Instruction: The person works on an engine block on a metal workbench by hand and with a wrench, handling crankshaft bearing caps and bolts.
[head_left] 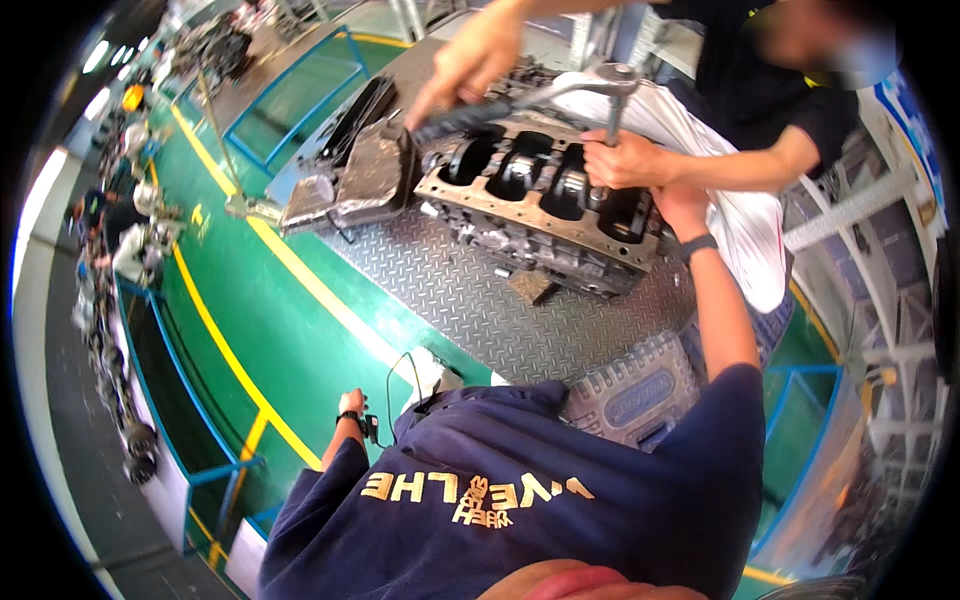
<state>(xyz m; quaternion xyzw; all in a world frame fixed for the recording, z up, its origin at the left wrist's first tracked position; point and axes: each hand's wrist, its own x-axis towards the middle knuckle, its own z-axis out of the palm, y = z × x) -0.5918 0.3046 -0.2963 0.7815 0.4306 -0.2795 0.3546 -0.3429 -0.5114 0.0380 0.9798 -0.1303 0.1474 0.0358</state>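
Observation:
My right hand [684,208] reaches to the right end of an engine block [545,225]; its fingers are hidden behind a co-worker's hand. Low at my side hangs my left hand [352,403], away from the bench, fingers loosely apart and nothing visible in it. The block lies with its crankshaft journals facing up. Across from me, a co-worker's fist [625,160] grips the upright extension bar of a ratchet wrench [540,97], which stands over the block. The co-worker's other hand [475,60] is at the dark handle's end.
The block rests on a tread-plate bench [440,290]. Left of it lies an oil pan [375,175]; a small brown block [530,287] sits in front. A grey moulded case [635,393] is near me. Blue rails [290,100] and yellow lines mark the green floor.

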